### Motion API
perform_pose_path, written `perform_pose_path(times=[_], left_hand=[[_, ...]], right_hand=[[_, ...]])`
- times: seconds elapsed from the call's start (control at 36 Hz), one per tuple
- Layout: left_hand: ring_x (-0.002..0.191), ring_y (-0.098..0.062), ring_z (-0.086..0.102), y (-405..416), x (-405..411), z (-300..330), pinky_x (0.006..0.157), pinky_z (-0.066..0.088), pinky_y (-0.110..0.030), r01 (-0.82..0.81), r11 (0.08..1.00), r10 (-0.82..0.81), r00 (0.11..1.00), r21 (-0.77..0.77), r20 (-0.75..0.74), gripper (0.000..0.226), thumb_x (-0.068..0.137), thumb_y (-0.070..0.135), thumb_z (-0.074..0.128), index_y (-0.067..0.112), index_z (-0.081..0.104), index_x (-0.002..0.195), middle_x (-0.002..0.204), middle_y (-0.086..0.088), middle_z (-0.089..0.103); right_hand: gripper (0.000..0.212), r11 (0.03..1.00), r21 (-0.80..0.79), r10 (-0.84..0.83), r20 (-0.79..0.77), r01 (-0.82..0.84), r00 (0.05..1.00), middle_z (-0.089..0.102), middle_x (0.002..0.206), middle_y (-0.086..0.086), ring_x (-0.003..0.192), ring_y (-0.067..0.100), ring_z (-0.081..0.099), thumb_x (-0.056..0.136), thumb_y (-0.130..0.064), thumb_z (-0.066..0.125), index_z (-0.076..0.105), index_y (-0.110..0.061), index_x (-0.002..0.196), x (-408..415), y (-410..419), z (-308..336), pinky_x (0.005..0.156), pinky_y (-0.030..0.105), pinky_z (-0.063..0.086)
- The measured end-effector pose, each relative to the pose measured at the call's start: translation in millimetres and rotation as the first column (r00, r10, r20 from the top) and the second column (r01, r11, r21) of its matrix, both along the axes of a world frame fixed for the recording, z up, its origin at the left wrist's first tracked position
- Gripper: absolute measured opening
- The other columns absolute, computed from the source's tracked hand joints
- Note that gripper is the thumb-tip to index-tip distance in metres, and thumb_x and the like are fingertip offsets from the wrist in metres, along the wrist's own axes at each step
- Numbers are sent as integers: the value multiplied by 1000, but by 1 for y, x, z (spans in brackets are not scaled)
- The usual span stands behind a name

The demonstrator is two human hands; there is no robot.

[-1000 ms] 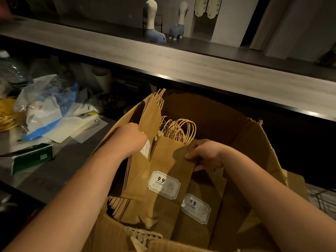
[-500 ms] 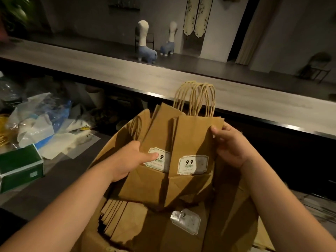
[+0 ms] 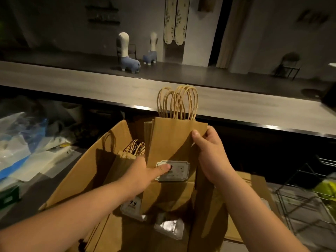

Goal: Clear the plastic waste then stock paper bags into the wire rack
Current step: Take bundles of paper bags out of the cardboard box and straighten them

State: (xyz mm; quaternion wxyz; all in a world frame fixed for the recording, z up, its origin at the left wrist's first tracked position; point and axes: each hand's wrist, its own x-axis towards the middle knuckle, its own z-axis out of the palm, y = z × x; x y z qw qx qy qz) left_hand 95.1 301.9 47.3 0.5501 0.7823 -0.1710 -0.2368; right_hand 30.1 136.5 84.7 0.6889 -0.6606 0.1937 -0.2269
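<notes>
The bundle of paper bags (image 3: 174, 142) has been lifted higher from the cardboard box (image 3: 87, 171), grasped by the left hand (image 3: 145, 171) and right hand (image 3: 209, 153); the wire rack (image 3: 309, 193) is not yet stocked.

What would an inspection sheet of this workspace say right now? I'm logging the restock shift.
Surface: dark worktop under a long pale counter.
Job's things: bundle of paper bags lifted above open cardboard box; more bags inside; wire rack at right.
Clutter: plastic waste piled at left.
Grippers: left hand and right hand grip the bundle.
Cables: nothing seen.
Surroundings: two animal figures and a chair beyond the counter.
</notes>
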Motion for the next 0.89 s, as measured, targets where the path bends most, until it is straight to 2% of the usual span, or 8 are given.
perform_pose_path(times=[0.14,0.22,0.33,0.47,0.64,0.72,0.81,0.89], left_hand=[[97,-20,58,-22,20,-8,84,48,-32,7,998,-4,999,55,-50,36,85,11,69,16,50,115,98,-3,63],[94,-23,53,-26,17,-36,87,43,-32,27,986,-4,991,167,-134,36,88,-4,57,16,42,114,91,-4,57],[90,-18,54,-27,6,-65,81,43,-29,74,961,-32,987,267,-158,45,85,0,61,10,42,125,94,-4,57],[80,-19,54,-40,4,-68,65,43,-26,-10,984,42,983,176,-179,25,88,-4,57,17,50,100,88,-8,57],[105,-28,54,-37,9,-89,97,46,-40,-15,964,52,989,264,-135,46,88,1,58,15,45,131,112,-9,58],[83,-22,57,-39,8,-78,73,48,-28,-26,971,46,996,237,-82,37,89,1,58,12,49,122,92,-8,61],[62,-13,55,-42,15,-44,48,40,-16,-40,984,25,996,174,89,15,90,9,63,10,60,104,72,0,60],[90,-14,66,-44,14,-3,73,53,-23,2,1000,-7,959,19,282,22,88,19,68,19,60,108,94,3,70]], right_hand=[[34,986,-154,72,37,-66,997,58,113,-2,101,13,62,96,-20,59,39,-28,123,-6,-13,-3,81,27,55],[40,964,-167,182,-166,-209,969,59,110,-2,104,15,60,92,-3,58,46,-21,125,-6,-19,-25,71,14,50],[46,941,-147,206,-470,-306,859,62,114,-4,108,15,58,91,-2,56,49,-27,130,-10,-25,-50,82,26,51],[35,964,-218,86,-294,-154,952,63,108,-10,103,9,60,93,-6,55,56,-33,115,-9,-30,-50,82,25,54],[44,900,-286,122,-563,-331,818,58,119,-6,106,15,55,90,-20,61,45,-31,129,-4,-35,-63,87,32,49],[39,903,-338,69,-493,-264,868,57,116,-6,97,10,52,93,-16,57,45,-28,127,-6,-34,-59,79,26,45],[25,929,-361,-19,-272,-84,962,60,105,-8,85,1,56,94,-16,59,49,-29,112,-12,-31,-43,68,18,50],[14,957,-284,-72,-21,63,997,65,100,-4,88,5,67,95,-19,61,50,-25,102,-21,-32,-12,73,23,58]])
